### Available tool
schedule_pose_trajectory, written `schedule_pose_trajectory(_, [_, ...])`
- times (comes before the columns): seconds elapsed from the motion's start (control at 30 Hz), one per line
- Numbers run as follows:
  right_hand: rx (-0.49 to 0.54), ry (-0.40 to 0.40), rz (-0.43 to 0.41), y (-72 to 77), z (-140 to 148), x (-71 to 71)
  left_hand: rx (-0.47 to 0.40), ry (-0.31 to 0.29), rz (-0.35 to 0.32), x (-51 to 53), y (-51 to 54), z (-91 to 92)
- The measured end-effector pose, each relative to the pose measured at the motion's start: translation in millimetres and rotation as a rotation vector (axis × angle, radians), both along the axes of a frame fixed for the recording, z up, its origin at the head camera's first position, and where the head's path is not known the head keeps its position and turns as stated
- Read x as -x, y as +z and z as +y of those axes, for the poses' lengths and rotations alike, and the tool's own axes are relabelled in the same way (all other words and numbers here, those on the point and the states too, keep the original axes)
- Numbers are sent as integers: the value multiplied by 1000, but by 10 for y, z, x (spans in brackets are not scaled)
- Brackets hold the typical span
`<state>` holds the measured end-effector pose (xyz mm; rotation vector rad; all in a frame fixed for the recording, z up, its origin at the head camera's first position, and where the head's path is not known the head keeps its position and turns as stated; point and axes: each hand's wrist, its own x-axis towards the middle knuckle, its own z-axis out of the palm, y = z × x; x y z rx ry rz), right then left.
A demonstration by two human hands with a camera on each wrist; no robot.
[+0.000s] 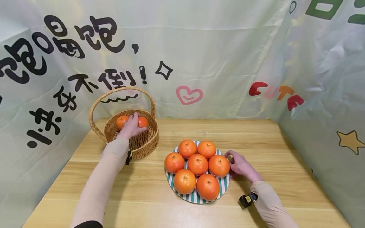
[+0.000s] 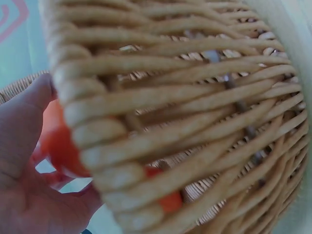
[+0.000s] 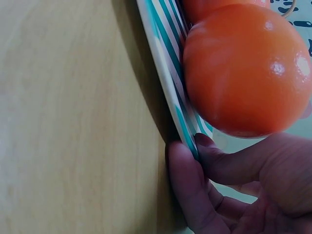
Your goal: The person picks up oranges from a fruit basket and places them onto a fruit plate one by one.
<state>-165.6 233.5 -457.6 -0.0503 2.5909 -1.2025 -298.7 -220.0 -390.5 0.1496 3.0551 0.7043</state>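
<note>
In the head view my left hand (image 1: pixel 131 126) reaches inside the wicker basket (image 1: pixel 145 148) and holds an orange (image 1: pixel 143 122) between thumb and fingers. Another orange (image 1: pixel 121 122) lies in the basket on the other side of that hand. The left wrist view shows the held orange (image 2: pixel 61 141) partly hidden behind the woven rim. My right hand (image 1: pixel 240 164) pinches the right rim of a green-and-white striped plate (image 1: pixel 194 198), thumb on top and fingers beneath, as the right wrist view shows. Several oranges, one near the middle (image 1: pixel 197 164), sit on the plate.
The basket's tall arched handle (image 1: pixel 122 88) rises above the left forearm. A wooden table (image 1: pixel 148 196) bears basket and plate. Printed cloth walls (image 1: pixel 222 63) stand along the back and sides of the table.
</note>
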Motion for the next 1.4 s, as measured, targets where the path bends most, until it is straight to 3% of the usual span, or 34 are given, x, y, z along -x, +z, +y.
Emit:
schedule_pose_trajectory(0.43, [7, 1, -1, 15, 4, 9, -111, -50, 176, -185, 58, 150])
schedule_pose_trajectory(0.87, [2, 13, 5, 36, -3, -10, -154, -146, 243, -361, 140, 424])
schedule_pose_trajectory(1.13, [4, 10, -6, 25, -7, -11, -214, -216, 219, -471, 172, 627])
schedule_pose_trajectory(1.4, [13, 14, 3, 27, -6, -18, -238, -292, 252, -525, 157, 798])
